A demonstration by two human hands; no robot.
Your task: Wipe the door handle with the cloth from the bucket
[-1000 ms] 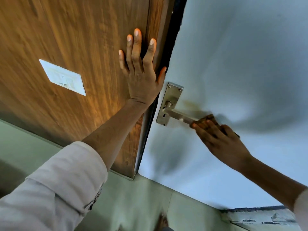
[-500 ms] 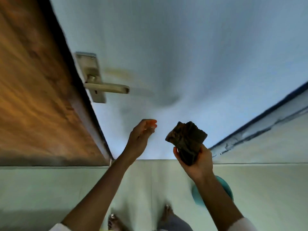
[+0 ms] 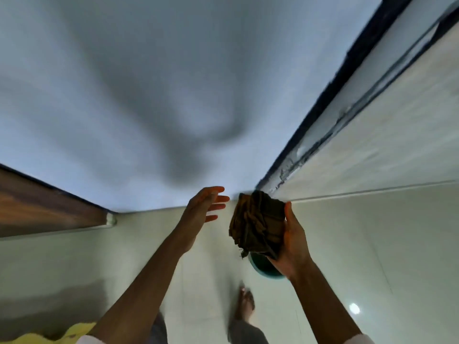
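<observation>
My right hand (image 3: 293,247) holds a folded dark brown cloth (image 3: 257,224) in front of me, low before the white door (image 3: 149,95). My left hand (image 3: 205,206) is held out beside it, fingers spread, holding nothing and a short gap left of the cloth. A teal bucket (image 3: 263,269) sits on the floor directly under the cloth, mostly hidden by my right hand. The door handle is out of view.
A brown wooden panel (image 3: 44,209) ends at the lower left. Pale floor tiles (image 3: 372,244) spread below. A dark door edge and scuffed frame (image 3: 323,115) run diagonally at the right. My sandalled foot (image 3: 246,304) stands near the bucket. Something yellow (image 3: 49,335) lies at the bottom left.
My right hand left the handle with the cloth and came down over the bucket. My left hand came off the wooden panel. The view swung right and down, so the handle dropped out.
</observation>
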